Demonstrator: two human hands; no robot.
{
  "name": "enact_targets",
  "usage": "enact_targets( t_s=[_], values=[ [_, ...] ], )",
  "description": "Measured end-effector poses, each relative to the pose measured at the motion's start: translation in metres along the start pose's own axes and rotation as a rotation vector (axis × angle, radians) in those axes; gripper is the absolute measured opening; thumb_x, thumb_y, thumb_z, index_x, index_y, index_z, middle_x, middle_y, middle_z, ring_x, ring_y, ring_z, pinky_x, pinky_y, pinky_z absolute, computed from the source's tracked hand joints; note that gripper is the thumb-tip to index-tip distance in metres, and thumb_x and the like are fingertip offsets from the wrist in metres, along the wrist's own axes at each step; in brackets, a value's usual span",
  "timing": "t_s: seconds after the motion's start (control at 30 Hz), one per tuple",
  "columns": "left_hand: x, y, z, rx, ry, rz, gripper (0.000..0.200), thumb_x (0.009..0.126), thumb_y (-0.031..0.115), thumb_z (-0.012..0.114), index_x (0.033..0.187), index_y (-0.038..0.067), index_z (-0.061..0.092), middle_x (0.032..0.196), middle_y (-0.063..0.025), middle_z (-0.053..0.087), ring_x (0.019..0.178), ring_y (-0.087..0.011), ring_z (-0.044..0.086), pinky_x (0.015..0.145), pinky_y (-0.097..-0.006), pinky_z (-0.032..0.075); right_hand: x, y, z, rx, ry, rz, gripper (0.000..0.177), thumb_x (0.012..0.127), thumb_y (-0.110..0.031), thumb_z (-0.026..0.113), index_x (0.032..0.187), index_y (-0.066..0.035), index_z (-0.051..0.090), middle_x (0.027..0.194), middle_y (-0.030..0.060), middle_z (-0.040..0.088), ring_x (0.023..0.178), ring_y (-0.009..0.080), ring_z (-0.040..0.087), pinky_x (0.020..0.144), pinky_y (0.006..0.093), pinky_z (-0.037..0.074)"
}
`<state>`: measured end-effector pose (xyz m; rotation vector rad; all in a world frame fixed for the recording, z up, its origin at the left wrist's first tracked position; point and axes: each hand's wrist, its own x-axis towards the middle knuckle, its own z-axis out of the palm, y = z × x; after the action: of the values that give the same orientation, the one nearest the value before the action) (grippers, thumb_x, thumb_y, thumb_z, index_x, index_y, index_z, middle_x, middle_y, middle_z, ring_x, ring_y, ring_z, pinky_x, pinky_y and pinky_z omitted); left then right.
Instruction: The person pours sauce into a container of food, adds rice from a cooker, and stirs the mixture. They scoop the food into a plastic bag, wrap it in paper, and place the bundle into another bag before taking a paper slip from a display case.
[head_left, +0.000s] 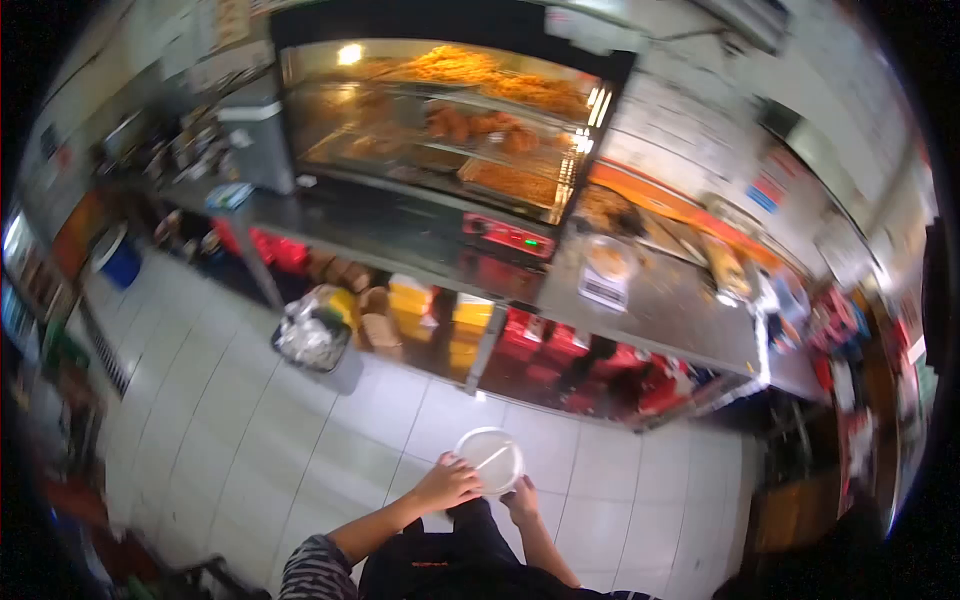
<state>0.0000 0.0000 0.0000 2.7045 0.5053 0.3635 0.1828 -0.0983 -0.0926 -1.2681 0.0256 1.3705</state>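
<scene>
A round, whitish translucent container (pixel 492 459) with a pale rim is held in front of my body, above the tiled floor. My left hand (pixel 450 482) grips its left side, with the fingers over the rim. On the lower right side, my right hand (pixel 521 499) holds the edge, its fingers partly hidden by the container. A thin white strip runs diagonally across the container; whether it lies inside or on top is too blurred to tell.
Ahead stands a lit glass warming cabinet (pixel 440 130) with trays of fried food. A steel counter (pixel 690 315) carries a scale (pixel 604 286). Boxes (pixel 408 303) sit on the lower shelf, a bin of foil-like waste (pixel 312 335) on the floor. A blue bucket (pixel 118 262) stands far left.
</scene>
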Motion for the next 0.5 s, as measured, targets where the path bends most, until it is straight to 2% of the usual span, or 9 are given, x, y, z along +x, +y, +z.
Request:
enact_targets(
  t_s=[0.07,0.1,0.13,0.17,0.2,0.3,0.37,0.5],
  values=[
    [-0.030,0.034,0.019,-0.028,-0.061,-0.108,0.014,0.072,0.027,0.063,0.082,0.018,0.061,0.088,0.0044,0.053,0.095,-0.0162,0.048,0.087,-0.0508,0.032,-0.028,0.040,-0.022,0.171,-0.015,0.154,0.035,0.075,-0.005,0.054,0.109,-0.002,0.046,0.095,0.0078,0.057,0.085,0.0232,0.057,0.067,0.0319,0.048],
    [0.084,-0.046,0.037,-0.055,0.070,-0.110,0.013,0.072,0.027,0.063,0.081,0.018,0.060,0.087,0.0040,0.053,0.094,-0.0167,0.048,0.086,-0.0508,0.032,0.046,-0.019,-0.020,-0.285,-0.159,-0.101,0.037,0.070,0.003,0.055,0.106,-0.001,0.047,0.096,0.0081,0.056,0.086,0.0225,0.057,0.068,0.0316,0.048],
    [0.109,-0.053,0.041,-0.047,0.128,-0.165,0.012,0.072,0.026,0.062,0.082,0.018,0.060,0.086,0.0037,0.052,0.094,-0.0167,0.048,0.086,-0.0504,0.032,0.112,-0.085,-0.012,-0.712,-0.185,-0.408,0.040,0.066,0.010,0.055,0.104,0.000,0.048,0.098,0.0083,0.055,0.086,0.0218,0.057,0.069,0.0314,0.048],
    [0.068,-0.044,0.042,-0.050,0.086,-0.261,0.012,0.073,0.026,0.062,0.082,0.019,0.060,0.085,0.0033,0.052,0.094,-0.0168,0.048,0.086,-0.0501,0.032,0.096,-0.054,-0.003,-1.083,-0.253,-0.553,0.043,0.063,0.013,0.055,0.103,0.000,0.049,0.100,0.0086,0.055,0.088,0.0216,0.057,0.070,0.0324,0.048],
    [0.065,-0.045,0.044,0.048,0.116,-0.325,0.012,0.073,0.026,0.061,0.084,0.021,0.059,0.084,0.0036,0.051,0.094,-0.0161,0.047,0.086,-0.0491,0.032,0.104,-0.063,0.012,-0.966,-0.264,-0.418,0.038,0.067,0.007,0.056,0.104,-0.002,0.049,0.099,0.0085,0.054,0.086,0.0211,0.057,0.068,0.0325,0.048],
    [0.058,-0.058,0.027,0.090,0.119,-0.469,0.011,0.078,0.030,0.058,0.087,0.025,0.060,0.086,0.0065,0.053,0.090,-0.0128,0.049,0.087,-0.0449,0.030,0.122,-0.090,0.056,-0.693,-0.288,-0.005,0.029,0.078,-0.018,0.052,0.104,-0.008,0.047,0.096,0.0074,0.053,0.078,0.0200,0.054,0.059,0.0321,0.046],
    [0.045,-0.066,0.016,0.056,0.250,-0.531,0.011,0.077,0.027,0.058,0.088,0.024,0.059,0.086,0.0066,0.052,0.089,-0.0131,0.049,0.086,-0.0454,0.031,0.136,-0.091,0.087,-0.548,-0.305,0.267,0.032,0.083,-0.040,0.044,0.101,-0.014,0.045,0.092,0.0058,0.051,0.070,0.0201,0.050,0.049,0.0306,0.041],
    [0.019,-0.067,-0.009,0.115,0.407,-0.742,0.013,0.076,0.023,0.057,0.089,0.022,0.058,0.084,0.0046,0.052,0.088,-0.0148,0.050,0.085,-0.0472,0.032,0.154,-0.069,0.166,-0.737,-0.421,0.276,0.040,0.084,-0.050,0.038,0.106,-0.017,0.041,0.096,0.0052,0.051,0.075,0.0186,0.051,0.056,0.0311,0.043]
  ],
)
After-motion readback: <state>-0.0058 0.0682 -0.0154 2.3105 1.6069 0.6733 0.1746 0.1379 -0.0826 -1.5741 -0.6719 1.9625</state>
